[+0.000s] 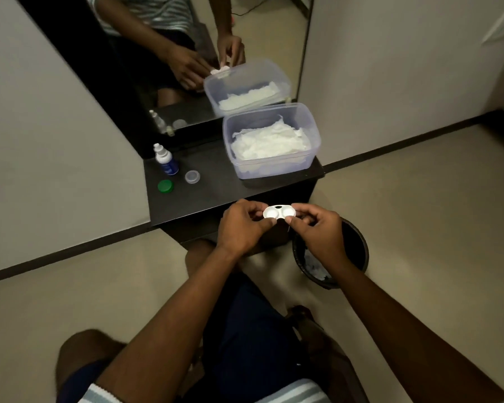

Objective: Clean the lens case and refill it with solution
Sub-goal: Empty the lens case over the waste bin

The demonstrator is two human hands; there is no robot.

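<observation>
Case: light, stiff, likely slick | near shelf edge | your left hand and right hand pinch its ends; keep holding the rims.

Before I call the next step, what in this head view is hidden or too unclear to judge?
- Lens case: both ends are covered by the left hand and right hand; whether its wells are wet or dry is too small to tell.
- Solution bottle: label is blurred and fill level unreadable.
- Bin: the right forearm covers part of its contents.
- Tub: tissue hides its bottom.
</observation>
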